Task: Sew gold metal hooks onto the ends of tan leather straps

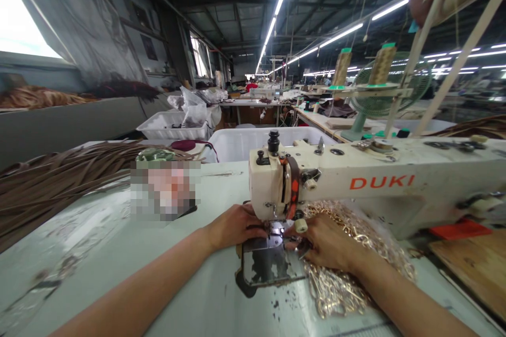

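A cream sewing machine (328, 174) with orange lettering stands on the pale green table. Left of its needle, my left hand (237, 225) is closed, with fingertips near the presser foot. My right hand (326, 242) is on the other side, its fingers bent in toward the needle area. What the fingertips hold is too small and too covered to make out. Between the hands lies the worn metal needle plate (272, 263). Around and under my right wrist spreads a heap of gold metal clasps (336, 287) on clear plastic.
Long brown strips (67, 174) lie along the table's left side. A blurred-out patch (169, 189) sits near them. White plastic bins (233, 142) stand behind the table. Thread cones (381, 66) and a green fan (415, 89) are at the back right, a wooden board (474, 263) at the right.
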`<state>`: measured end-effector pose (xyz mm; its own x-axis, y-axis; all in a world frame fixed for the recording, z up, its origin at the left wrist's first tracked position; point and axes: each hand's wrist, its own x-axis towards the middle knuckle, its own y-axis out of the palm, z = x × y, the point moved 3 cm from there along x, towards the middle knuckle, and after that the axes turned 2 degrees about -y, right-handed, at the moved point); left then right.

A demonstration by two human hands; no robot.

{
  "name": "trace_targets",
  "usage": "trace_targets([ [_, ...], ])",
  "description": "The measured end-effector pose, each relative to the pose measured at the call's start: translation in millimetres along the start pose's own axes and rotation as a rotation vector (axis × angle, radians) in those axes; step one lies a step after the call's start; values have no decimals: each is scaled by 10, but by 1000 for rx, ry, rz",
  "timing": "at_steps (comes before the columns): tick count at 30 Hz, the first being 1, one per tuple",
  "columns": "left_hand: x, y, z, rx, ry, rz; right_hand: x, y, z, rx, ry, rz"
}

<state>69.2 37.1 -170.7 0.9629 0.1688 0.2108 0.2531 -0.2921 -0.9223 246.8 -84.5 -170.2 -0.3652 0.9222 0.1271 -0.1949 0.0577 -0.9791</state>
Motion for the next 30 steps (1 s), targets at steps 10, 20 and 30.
trace_targets([
  [10, -187, 220, -365, 384, -145, 57, 2, -53, 44, -38, -16, 5],
  [20, -191, 413, -360, 581, -227, 100, -3, -25, 21, -6, 15, -5],
  [30, -190, 112, -389, 445, -232, 144, -6, -29, 35, -5, 31, 7],
])
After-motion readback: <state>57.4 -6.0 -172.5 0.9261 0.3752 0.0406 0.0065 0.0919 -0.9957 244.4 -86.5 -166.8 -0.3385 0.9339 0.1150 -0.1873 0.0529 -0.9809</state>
